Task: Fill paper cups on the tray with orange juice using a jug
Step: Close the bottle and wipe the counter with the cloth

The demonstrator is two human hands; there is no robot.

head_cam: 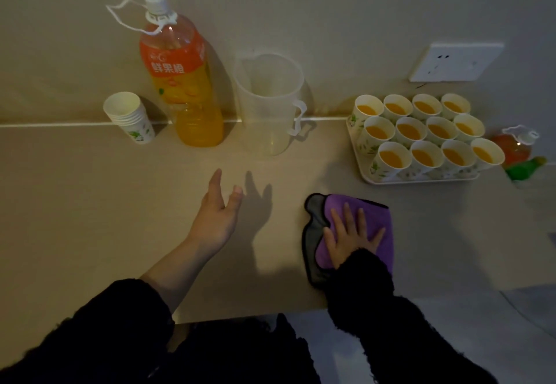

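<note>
— The left hand (pixel 218 212) hangs over the table (pixel 90 203), fingers loose and spread, holding nothing. See it?

— Yes. And the right hand (pixel 350 237)?

— Flat on the purple cloth (pixel 379 212), fingers straight, pressing it to the tabletop. Busy, I'd say.

— So where's the jug (pixel 269 106)?

— Upright against the wall and clear to the bottom. It's at about one o'clock from the left hand and eleven o'clock from the right. The left hand is nearer, but the handle points to three o'clock, away from it.

— Awkward reach, then?

— A little; it would have to come round the body. The orange juice bottle (pixel 180 82) stands just beside the jug, at its nine o'clock.

— And the paper cups (pixel 410 131)?

— Twelve on the tray (pixel 421 179), at one o'clock from the right hand, each showing juice. The pouring looks done to me.
</note>
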